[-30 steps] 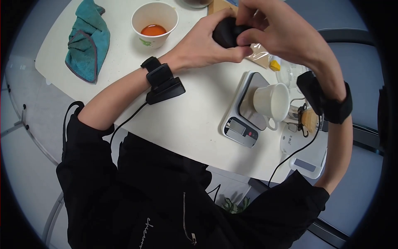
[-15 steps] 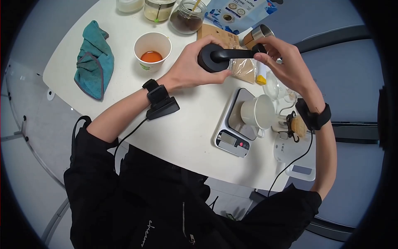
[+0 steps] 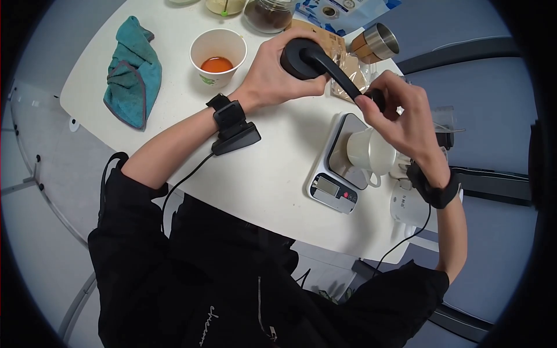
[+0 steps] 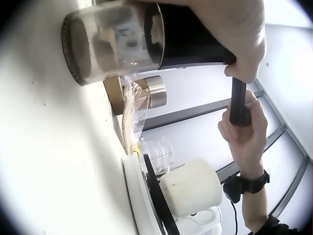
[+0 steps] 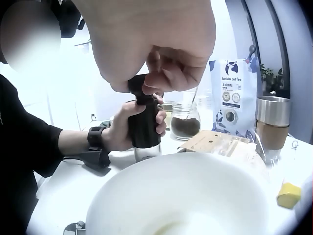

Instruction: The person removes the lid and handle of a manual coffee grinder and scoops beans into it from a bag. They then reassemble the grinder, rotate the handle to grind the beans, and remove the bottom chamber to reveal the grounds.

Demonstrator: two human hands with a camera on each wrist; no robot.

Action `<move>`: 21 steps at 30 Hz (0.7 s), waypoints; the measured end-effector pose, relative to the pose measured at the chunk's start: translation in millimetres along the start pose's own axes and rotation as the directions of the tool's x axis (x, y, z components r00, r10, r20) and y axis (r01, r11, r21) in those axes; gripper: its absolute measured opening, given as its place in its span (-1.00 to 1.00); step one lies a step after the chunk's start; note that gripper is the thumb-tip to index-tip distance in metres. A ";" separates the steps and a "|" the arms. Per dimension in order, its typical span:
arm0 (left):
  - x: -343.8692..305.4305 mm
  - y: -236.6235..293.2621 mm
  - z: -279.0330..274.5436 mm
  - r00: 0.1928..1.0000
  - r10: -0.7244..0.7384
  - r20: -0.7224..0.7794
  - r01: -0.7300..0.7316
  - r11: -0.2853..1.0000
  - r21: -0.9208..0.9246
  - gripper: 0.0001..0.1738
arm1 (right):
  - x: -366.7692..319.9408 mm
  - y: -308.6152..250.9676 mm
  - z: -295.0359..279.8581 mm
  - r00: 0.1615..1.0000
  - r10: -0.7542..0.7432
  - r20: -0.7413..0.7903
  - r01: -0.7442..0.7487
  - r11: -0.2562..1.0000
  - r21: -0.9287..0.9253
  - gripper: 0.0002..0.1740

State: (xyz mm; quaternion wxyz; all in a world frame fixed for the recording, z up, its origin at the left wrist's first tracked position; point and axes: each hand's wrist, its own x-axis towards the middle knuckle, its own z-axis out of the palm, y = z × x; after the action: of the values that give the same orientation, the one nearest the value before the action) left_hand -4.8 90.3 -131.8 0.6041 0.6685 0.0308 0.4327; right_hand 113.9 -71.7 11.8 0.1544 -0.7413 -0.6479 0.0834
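Note:
In the head view, my left hand (image 3: 267,78) grips the black body of a hand coffee grinder (image 3: 297,58). My right hand (image 3: 409,119) holds the knob at the end of its crank handle (image 3: 337,74), which points right and toward me. The left wrist view shows the grinder's clear lower jar (image 4: 105,46), with brown grounds inside, close over the table. Nearest my right hand, a white mug (image 3: 365,152) stands on a digital scale (image 3: 331,200).
A paper cup (image 3: 204,71) of reddish liquid and a teal cloth (image 3: 133,81) are at left. Behind the grinder stand a jar of dark grounds (image 5: 186,126), a coffee bag (image 5: 234,93) and a steel cup (image 3: 378,43). A brown packet (image 5: 210,139) lies near them.
The crank handle has swung round, lately from pointing right to pointing right and nearer me. My right hand has moved with it, while my left hand keeps its grip on the grinder.

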 end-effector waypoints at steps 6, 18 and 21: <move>0.0 1.8 0.2 1.000 -0.017 -0.006 0.016 1.000 -0.026 -0.49 | -2.9 -17.1 7.1 0.999 -0.024 -0.038 0.024 0.999 -0.022 -0.80; 0.2 -2.3 -0.9 0.999 0.042 -0.011 -0.042 0.999 0.033 -0.42 | -3.2 -26.0 22.7 0.944 -0.323 -0.063 0.308 0.935 -0.176 -0.83; -0.1 -2.3 0.0 0.997 0.077 -0.019 -0.076 0.996 0.046 -0.43 | -3.0 -25.4 22.9 0.935 -0.351 -0.053 0.334 0.921 -0.199 -0.82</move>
State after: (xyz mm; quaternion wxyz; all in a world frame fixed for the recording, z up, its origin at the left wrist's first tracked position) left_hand -3.7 90.8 -133.8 0.5713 0.6781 0.0213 0.4619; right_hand 82.3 -68.9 -1.3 0.1246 -0.6306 -0.7650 -0.0390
